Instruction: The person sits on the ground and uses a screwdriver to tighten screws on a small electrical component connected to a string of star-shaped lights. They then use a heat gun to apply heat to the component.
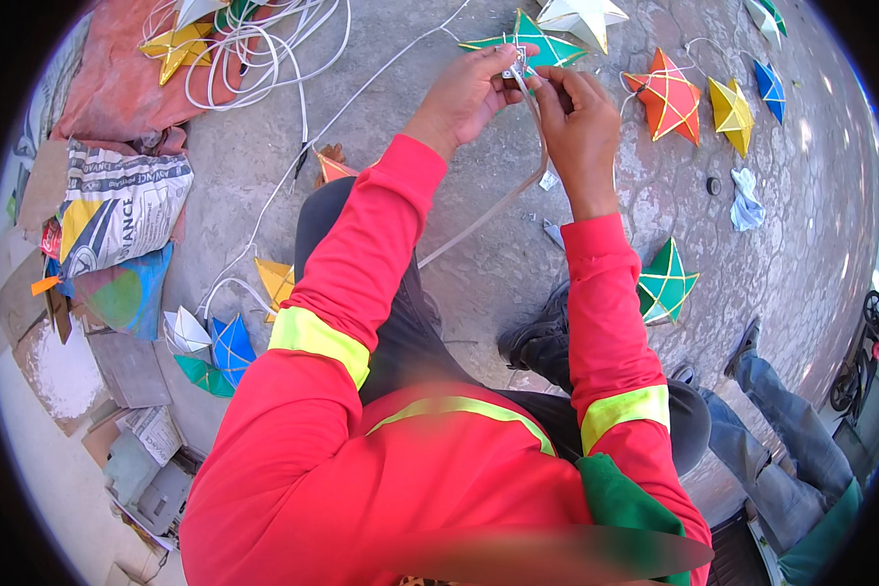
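My left hand (464, 96) is raised at the top middle, its fingers closed around a small white fitting (521, 59) with some metal-looking parts. What kind of fitting it is, I cannot make out. Beside it, my right hand (581, 127) pinches a white electrical cord (527, 98) close to where it meets the fitting. From there the cord hangs down and slants left toward my knees. Just behind the fitting lies a green star lantern (547, 49) with gold trim, and a white star lantern (586, 18) is next to it.
On the paving to the right are red (666, 96), yellow (731, 115) and blue (770, 93) star lanterns, plus a blue rag (746, 203). White cord lies coiled (264, 54) at upper left, above a printed sack (127, 205). Another person's jeans (786, 430) show at lower right.
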